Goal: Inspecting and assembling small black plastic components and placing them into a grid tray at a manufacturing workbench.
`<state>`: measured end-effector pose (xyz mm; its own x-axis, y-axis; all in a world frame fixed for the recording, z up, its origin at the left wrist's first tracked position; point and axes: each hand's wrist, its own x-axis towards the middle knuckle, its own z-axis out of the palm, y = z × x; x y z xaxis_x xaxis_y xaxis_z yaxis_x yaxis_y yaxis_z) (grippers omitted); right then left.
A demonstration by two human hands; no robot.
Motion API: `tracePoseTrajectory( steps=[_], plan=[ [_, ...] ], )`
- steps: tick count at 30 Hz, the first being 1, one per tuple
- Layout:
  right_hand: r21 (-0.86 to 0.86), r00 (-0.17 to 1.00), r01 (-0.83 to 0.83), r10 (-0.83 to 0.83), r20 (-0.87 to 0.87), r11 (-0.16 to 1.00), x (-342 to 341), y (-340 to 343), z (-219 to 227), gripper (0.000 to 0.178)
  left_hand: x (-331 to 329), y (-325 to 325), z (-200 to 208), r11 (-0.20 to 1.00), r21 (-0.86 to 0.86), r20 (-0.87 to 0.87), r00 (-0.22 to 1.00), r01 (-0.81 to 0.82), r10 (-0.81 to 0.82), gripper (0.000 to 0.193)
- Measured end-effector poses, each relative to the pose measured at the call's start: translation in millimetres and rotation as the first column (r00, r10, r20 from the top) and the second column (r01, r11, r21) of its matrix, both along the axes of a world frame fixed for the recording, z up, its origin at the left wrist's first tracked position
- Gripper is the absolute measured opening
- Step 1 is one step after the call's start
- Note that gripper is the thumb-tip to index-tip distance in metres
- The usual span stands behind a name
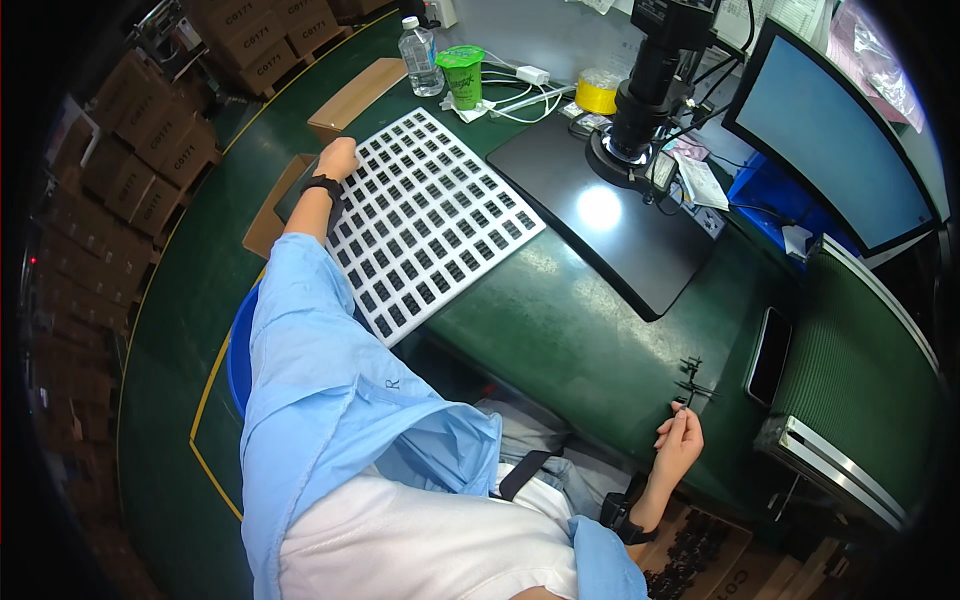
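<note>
My right hand pinches a small black branched plastic piece above the green tabletop near its front edge. At the far left, my left hand is closed beside the edge of a white tray. Whether its fingers grip the tray or something else is hidden. The tray's many rectangular pockets hold small black parts in rows. A black band sits on each wrist.
A microscope camera stands over a black base plate, beside a monitor. A phone lies by a green conveyor belt. A bottle and green cup stand behind the tray. Cartons are stacked far left.
</note>
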<state>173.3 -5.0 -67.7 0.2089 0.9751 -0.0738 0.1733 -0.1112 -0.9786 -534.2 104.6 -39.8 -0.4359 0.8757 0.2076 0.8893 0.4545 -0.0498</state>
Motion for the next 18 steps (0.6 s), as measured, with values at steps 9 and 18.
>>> tracePoseTrajectory(
  steps=[9,18],
  plan=[
    [-0.009,1.0,0.01,-0.01,-0.015,1.0,-0.5,-2.1,2.4,0.021,-0.9,-11.9,-8.5,0.941,0.327,0.19,0.981,-0.089,0.027,0.016],
    [-0.013,1.0,0.01,-0.01,-0.011,1.0,-2.6,0.5,3.2,0.021,-24.5,-11.1,-7.1,0.861,0.429,0.598,0.8,-0.272,-0.045,0.01]
  ],
)
